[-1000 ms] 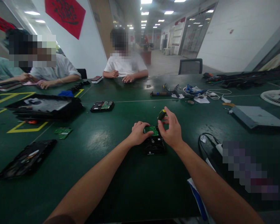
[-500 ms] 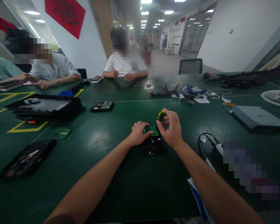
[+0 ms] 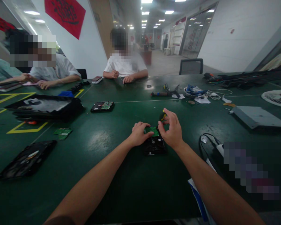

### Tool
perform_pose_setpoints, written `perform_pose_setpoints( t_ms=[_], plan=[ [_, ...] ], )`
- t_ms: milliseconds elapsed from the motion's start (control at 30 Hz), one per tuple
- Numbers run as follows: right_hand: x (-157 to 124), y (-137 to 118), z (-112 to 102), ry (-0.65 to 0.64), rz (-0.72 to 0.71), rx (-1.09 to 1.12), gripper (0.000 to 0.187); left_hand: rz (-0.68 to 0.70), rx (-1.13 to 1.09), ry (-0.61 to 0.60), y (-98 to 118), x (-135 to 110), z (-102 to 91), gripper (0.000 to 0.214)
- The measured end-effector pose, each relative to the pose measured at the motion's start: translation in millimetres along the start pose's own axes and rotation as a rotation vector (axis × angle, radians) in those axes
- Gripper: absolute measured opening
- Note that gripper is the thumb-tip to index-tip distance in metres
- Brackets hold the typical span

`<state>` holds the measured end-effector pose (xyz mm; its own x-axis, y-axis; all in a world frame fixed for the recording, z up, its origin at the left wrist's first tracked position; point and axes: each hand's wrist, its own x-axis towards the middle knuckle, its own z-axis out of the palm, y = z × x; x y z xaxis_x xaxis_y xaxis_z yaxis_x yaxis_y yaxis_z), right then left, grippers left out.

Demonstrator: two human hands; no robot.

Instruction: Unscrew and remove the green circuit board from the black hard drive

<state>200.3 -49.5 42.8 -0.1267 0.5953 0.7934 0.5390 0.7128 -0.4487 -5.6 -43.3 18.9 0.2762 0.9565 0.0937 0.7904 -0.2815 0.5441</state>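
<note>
A black hard drive (image 3: 154, 145) with a green circuit board (image 3: 154, 130) at its far end lies on the green table in front of me. My left hand (image 3: 140, 134) grips the drive's left side, its thumb resting over the board. Between the fingers of my right hand (image 3: 171, 128) is the black and yellow handle of a screwdriver (image 3: 162, 116), held upright above the board's right edge. The screwdriver's tip is hidden behind my fingers.
Another drive (image 3: 102, 107) lies further off to the left, near a black tray (image 3: 46, 106). Loose green boards (image 3: 63, 133) and a black casing (image 3: 28, 161) lie at left. A grey metal box (image 3: 259, 117) and cables (image 3: 207, 140) are at right. Co-workers sit across the table.
The screwdriver handle has turned slightly in my right hand, showing less yellow, and my fingers have shifted a little. My left hand and the drive stay where they were.
</note>
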Motion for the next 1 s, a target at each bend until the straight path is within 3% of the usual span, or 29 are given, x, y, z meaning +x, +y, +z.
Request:
perform_pose_setpoints(
  t_ms=[1000],
  plan=[
    [-0.1,1.6,0.0,0.000,0.019,0.004,0.064,0.006,0.007,-0.004,-3.2,1.7,2.1,0.052]
  ],
)
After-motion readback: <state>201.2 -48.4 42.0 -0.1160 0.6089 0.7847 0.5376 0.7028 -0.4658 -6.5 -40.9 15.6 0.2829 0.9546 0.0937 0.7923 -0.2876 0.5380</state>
